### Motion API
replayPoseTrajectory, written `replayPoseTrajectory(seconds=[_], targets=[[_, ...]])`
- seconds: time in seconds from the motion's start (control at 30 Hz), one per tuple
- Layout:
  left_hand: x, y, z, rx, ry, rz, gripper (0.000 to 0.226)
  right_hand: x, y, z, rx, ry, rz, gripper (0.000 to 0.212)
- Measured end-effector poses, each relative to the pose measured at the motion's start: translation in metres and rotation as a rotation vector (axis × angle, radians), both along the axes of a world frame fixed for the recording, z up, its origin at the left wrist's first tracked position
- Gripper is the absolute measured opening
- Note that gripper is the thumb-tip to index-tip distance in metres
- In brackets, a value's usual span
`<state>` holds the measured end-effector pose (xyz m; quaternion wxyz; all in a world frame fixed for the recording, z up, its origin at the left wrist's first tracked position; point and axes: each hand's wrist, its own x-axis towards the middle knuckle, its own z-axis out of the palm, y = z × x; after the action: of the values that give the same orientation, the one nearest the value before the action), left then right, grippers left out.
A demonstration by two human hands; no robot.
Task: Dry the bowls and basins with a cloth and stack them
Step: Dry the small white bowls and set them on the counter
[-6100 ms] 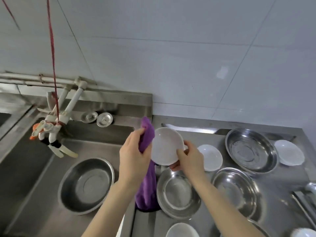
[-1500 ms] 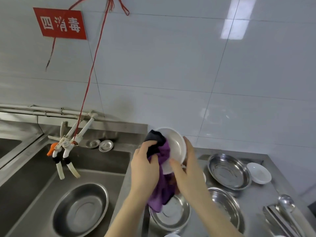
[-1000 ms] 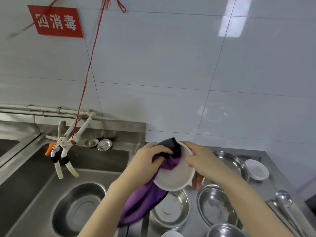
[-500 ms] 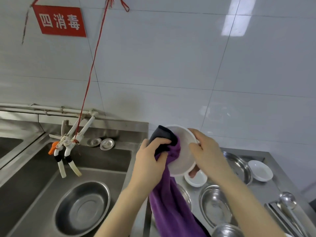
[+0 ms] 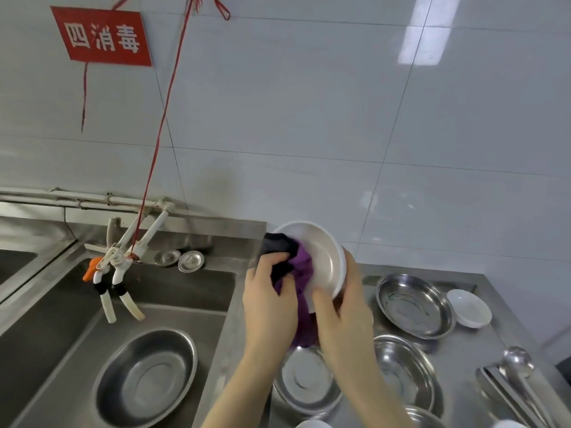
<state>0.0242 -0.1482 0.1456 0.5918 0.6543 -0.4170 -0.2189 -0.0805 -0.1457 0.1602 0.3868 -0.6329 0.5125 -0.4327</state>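
**Sink** (image 5: 185, 291), stainless, left half of frame. It holds one sink basin (image 5: 145, 378) of steel, upright and empty. Two round metal lids (image 5: 167, 257) lie side by side on the back ledge. Beside them are the white taps (image 5: 123, 264), and a red cord (image 5: 160, 134) tied to them runs up the tiled wall past a red sign (image 5: 102, 37) at upper left.

**Worktop** (image 5: 463, 350), stainless, right half of frame.
- Far basin (image 5: 414, 305): steel, upright, empty.
- Small white bowl (image 5: 469, 307): just beside the far basin on its right, upright, empty.
- Middle basin (image 5: 404, 369): steel, below the far basin, partly behind the right forearm.
- Near basin (image 5: 306, 381): steel, lower centre, between the two forearms.
- Ladle (image 5: 516, 362): lower right, lying with other long metal utensils.

**White bowl** (image 5: 324, 261), centre of frame. It is held in the air above the worktop's left edge and tipped on its rim, with its hollow facing left. It contains the bunched upper part of the purple cloth (image 5: 301, 273). The cloth's top edge is dark, and the rest hangs down between the hands.

**Left hand** (image 5: 268, 304). Its fingers are curled round the bunched cloth and press it into the bowl's hollow.

**Right hand** (image 5: 343, 310). It grips the bowl's lower right rim, thumb on the near side and fingers behind the bowl. Both forearms rise from the bottom edge.
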Motion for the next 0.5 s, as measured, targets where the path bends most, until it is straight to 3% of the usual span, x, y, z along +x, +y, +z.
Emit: replayPoseTrajectory(seconds=[0.17, 0.37, 0.43, 0.5], targets=[[0.010, -0.003, -0.001, -0.035, -0.187, -0.086, 0.034, -0.015, -0.027, 0.019, 0.110, 0.157, 0.090, 0.040], [0.027, -0.015, -0.001, -0.032, -0.471, -0.362, 0.033, -0.041, -0.057, 0.064, 0.224, 0.494, 0.372, 0.044], [0.028, -0.018, 0.000, -0.077, -0.479, -0.327, 0.034, -0.040, -0.059, 0.063, 0.152, 0.479, 0.340, 0.046], [0.020, -0.019, 0.001, -0.157, -0.410, -0.150, 0.033, -0.032, -0.055, 0.053, 0.073, 0.331, 0.219, 0.051]])
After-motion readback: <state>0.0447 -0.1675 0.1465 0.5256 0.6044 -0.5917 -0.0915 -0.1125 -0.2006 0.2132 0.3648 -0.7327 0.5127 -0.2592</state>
